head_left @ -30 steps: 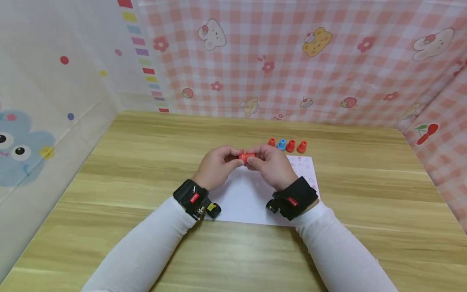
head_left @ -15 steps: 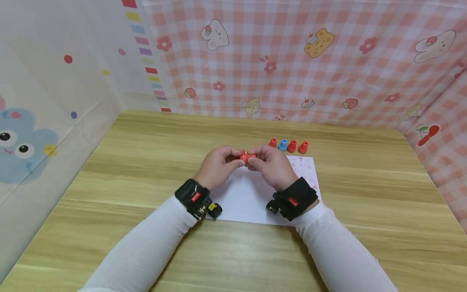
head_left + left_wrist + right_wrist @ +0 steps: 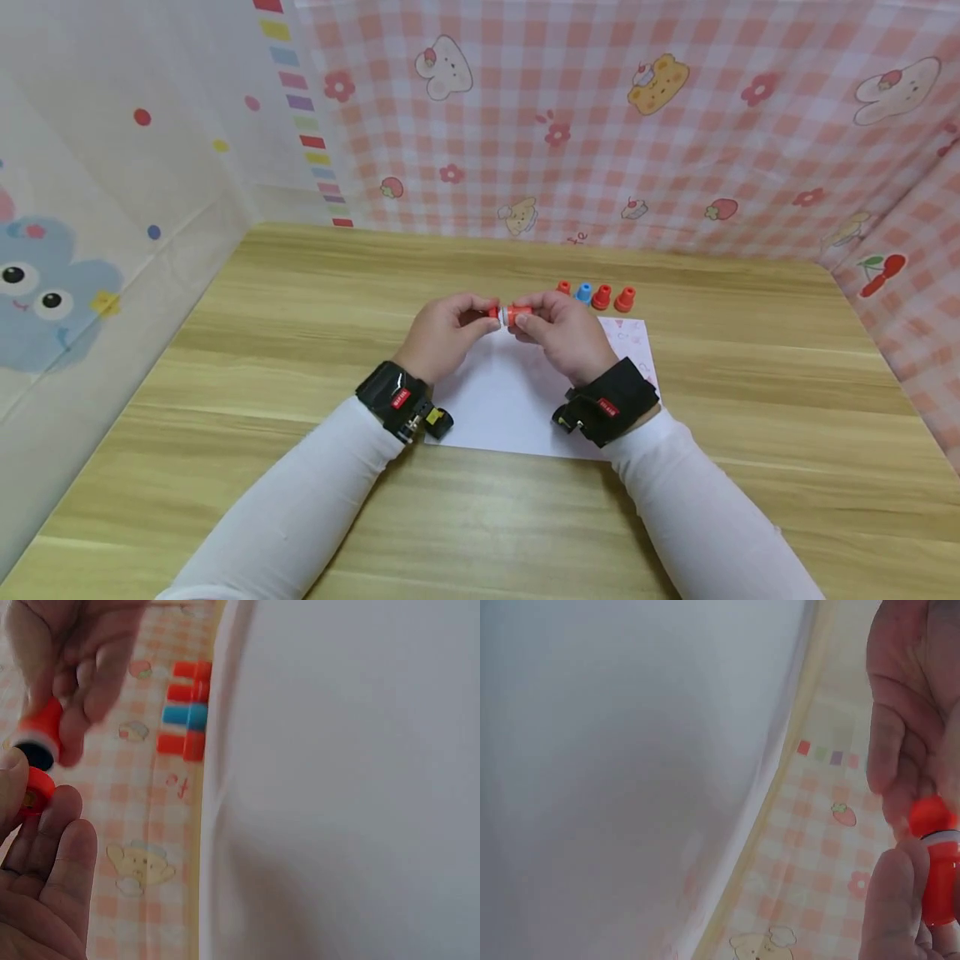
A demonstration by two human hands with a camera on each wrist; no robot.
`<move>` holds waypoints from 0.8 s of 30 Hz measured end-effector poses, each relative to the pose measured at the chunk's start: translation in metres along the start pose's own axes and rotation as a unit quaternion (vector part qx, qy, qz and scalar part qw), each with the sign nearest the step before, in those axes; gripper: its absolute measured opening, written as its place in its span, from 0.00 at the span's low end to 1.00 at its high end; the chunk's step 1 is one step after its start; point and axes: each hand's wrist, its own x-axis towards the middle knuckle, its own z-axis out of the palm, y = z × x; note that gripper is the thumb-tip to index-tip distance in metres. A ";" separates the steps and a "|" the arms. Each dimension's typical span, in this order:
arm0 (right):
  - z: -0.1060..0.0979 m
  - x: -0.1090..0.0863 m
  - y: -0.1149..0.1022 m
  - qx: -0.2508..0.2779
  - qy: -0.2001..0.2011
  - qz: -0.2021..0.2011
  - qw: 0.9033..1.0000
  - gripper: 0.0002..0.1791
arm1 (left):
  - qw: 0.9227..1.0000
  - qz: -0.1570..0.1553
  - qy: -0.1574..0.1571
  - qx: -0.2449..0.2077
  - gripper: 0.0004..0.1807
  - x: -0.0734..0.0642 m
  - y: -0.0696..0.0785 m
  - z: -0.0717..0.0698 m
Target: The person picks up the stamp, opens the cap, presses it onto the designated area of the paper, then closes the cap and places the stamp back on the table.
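Observation:
In the head view my left hand point(image 3: 441, 337) pinches a small red cap point(image 3: 493, 313) between thumb and fingers. Facing it, my right hand point(image 3: 573, 342) holds a red toy stamp point(image 3: 519, 315) with a pale collar. A short gap separates the two parts. The left wrist view shows the dark end of the stamp point(image 3: 43, 731) turned toward the cap point(image 3: 40, 787). Both pieces are above a white sheet of paper point(image 3: 510, 400), which carries pink printed marks near its right edge.
Behind the paper stands a row of several similar stamps, among them a blue one point(image 3: 583, 292) and a red one point(image 3: 626, 299) at the right end. The wooden table point(image 3: 300, 275) meets a checked cloth backdrop point(image 3: 510, 117) at its far edge.
The red cap and stamp were joined between my hands; now they are pulled apart, exposing the pale collar. My hands have drawn slightly away from each other.

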 end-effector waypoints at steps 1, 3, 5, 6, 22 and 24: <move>-0.001 0.000 0.000 -0.009 0.005 0.002 1.000 0.12 | 1.000 -0.001 0.004 0.005 0.14 0.000 -0.001 -0.001; -0.004 0.000 -0.002 -0.036 0.019 0.006 0.999 0.13 | 1.000 -0.002 0.011 0.012 0.15 0.002 -0.005 -0.003; -0.008 0.000 -0.003 -0.071 0.032 0.008 0.997 0.15 | 1.000 0.001 0.013 0.020 0.16 0.003 -0.008 -0.005; -0.009 0.000 -0.004 -0.092 0.039 0.008 0.995 0.15 | 1.000 0.001 0.013 0.024 0.16 0.003 -0.009 -0.006; -0.016 0.024 -0.028 -0.331 -0.009 -0.019 0.943 0.17 | 0.999 0.000 0.027 0.026 0.16 0.005 -0.015 -0.013; -0.015 0.030 -0.030 -0.348 -0.020 -0.019 0.937 0.18 | 0.999 0.001 0.026 0.024 0.17 0.005 -0.015 -0.014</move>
